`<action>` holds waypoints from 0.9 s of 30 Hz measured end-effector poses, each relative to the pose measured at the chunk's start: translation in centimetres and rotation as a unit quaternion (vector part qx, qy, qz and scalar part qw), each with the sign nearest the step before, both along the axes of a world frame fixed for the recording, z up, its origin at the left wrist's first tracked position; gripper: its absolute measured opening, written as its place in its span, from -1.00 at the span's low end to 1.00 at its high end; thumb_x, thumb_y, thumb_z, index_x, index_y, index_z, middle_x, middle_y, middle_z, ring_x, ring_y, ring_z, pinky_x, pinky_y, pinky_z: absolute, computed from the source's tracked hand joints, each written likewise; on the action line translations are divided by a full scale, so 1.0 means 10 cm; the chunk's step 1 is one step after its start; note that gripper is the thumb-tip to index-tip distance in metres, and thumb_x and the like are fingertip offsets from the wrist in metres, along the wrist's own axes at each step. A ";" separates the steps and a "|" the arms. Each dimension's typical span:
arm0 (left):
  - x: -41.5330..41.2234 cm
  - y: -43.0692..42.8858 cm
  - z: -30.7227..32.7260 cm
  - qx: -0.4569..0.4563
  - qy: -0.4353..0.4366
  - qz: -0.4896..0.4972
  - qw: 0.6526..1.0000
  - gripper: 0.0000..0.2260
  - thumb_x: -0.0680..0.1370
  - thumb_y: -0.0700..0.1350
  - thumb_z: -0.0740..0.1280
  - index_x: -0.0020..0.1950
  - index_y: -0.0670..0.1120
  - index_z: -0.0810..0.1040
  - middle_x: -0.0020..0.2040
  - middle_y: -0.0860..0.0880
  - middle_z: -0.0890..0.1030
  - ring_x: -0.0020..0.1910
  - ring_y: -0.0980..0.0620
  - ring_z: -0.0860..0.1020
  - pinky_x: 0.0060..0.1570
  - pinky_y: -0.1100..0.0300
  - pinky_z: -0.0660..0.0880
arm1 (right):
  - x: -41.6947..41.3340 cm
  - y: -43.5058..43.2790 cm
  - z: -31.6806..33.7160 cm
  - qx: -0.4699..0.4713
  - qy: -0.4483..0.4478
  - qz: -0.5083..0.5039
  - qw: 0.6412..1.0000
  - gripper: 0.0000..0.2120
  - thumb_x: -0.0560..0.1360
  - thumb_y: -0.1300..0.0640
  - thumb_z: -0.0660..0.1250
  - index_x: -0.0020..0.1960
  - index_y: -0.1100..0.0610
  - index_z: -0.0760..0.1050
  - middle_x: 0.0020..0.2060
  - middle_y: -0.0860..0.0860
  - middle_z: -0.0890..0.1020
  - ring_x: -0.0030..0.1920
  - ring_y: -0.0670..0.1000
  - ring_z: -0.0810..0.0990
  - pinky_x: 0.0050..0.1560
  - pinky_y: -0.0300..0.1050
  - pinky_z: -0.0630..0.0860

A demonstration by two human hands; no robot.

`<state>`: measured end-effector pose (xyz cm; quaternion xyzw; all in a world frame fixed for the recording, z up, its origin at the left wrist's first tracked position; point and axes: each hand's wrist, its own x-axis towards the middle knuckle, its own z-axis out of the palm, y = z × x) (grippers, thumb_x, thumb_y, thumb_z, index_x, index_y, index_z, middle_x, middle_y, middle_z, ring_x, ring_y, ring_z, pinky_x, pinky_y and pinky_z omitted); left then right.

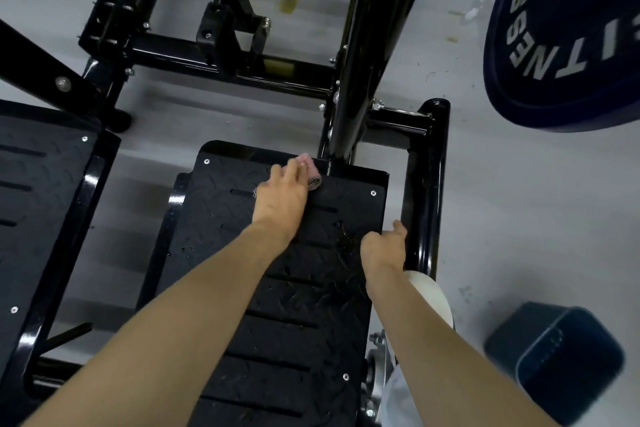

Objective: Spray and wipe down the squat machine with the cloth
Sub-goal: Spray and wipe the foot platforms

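Observation:
The squat machine's black treaded foot plate (277, 288) fills the middle of the view, wet with droplets near its right edge. My left hand (280, 198) presses a pink cloth (308, 166) onto the plate's far edge, fingers curled over it, beside the black upright post (367, 45). My right hand (382, 246) hovers at the plate's right edge with curled fingers. It seems to grip the top of a white spray bottle (431, 295), whose body shows under my wrist; the nozzle is hidden.
A second foot plate (45, 201) lies at the left. The black frame tube (426, 184) runs along the right of the plate. A blue weight plate (561, 55) hangs at the upper right and a dark blue pad (554, 360) sits lower right, over grey floor.

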<state>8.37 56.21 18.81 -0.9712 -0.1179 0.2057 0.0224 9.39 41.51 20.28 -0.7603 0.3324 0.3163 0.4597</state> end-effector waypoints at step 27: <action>0.00 -0.29 -0.10 -0.110 -0.026 -0.078 0.991 -0.25 0.41 -0.35 0.36 0.49 -0.05 0.08 0.35 -0.08 0.20 0.23 -0.13 0.30 0.04 0.01 0.54 | -0.06 -0.11 0.01 0.013 0.008 -0.028 0.999 -0.37 0.53 0.47 0.08 0.53 0.09 0.07 0.39 0.17 0.39 0.34 0.18 0.42 0.30 0.03 0.37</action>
